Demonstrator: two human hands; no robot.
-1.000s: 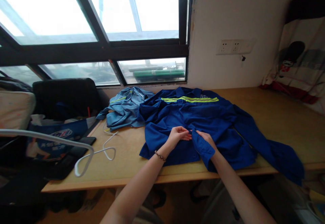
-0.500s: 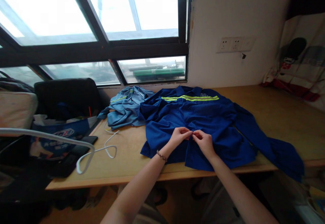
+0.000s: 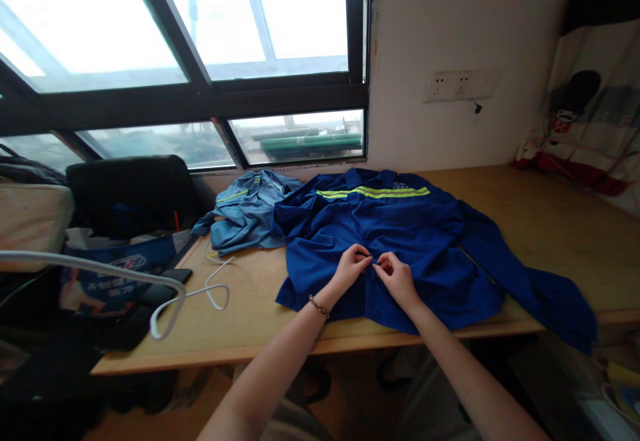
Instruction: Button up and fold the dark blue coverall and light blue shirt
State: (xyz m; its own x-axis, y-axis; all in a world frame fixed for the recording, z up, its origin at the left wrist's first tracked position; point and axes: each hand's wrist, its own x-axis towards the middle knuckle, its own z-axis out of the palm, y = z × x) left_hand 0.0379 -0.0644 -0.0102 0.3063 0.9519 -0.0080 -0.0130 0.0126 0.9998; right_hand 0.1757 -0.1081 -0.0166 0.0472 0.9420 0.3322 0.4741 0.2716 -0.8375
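Note:
A dark blue work jacket (image 3: 320, 238) with a yellow-green reflective stripe across the chest lies spread on the wooden table. My left hand (image 3: 351, 264), with a beaded bracelet at its wrist, pinches the jacket's front edge near the lower middle. Just to its right, my right hand (image 3: 397, 274) pinches the opposite front edge. The fingertips of both hands are close together at the front opening; any button there is too small to make out. One sleeve stretches to the right and hangs over the table's front edge.
A lighter blue garment (image 3: 245, 211) lies crumpled at the back left of the table (image 3: 225, 334). A white cable (image 3: 215, 294) curls on the left. Beyond it are a printed bag (image 3: 115, 281) and a black chair back (image 3: 133, 191). Wall sockets (image 3: 463, 85) sit above the table.
Both hands have shifted slightly left along the front opening, and a small gap shows between their fingertips. The jacket's lower front edge has moved a little with them.

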